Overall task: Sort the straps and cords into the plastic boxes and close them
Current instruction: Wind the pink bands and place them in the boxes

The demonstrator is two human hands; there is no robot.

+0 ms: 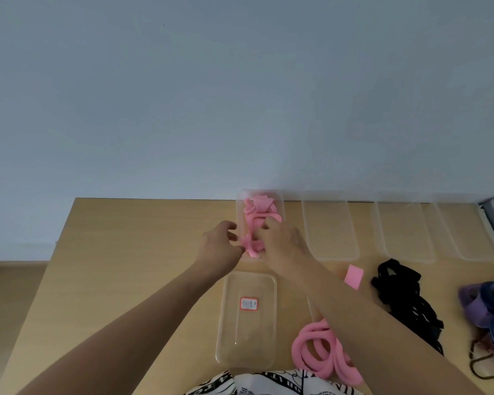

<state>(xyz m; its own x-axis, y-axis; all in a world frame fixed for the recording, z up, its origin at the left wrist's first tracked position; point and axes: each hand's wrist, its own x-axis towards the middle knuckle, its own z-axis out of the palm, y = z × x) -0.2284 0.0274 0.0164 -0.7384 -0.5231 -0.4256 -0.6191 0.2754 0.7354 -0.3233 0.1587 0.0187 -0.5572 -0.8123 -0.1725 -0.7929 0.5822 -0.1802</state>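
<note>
pink straps (258, 215) in clear box (282, 206) at 12 o'clock | clear lid (228, 332), red-edged white label (249, 303) | pink cord coil (317, 354) at 5 | pink patch (353, 276) | black straps (397, 292) at 3 | purple and blue-striped bands (488, 306) | light wood surface (126, 252) | pale blue-grey wall (211, 95) | black-and-white print cloth (268, 384)

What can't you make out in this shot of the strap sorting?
- Head view: writing on the red-bordered label is too small to read.
- Right hand covers part of the pink straps; its grip is hidden.
- Pink cord coil is partly hidden by the right forearm.
- Purple and blue straps are cut off by the right edge.
</note>
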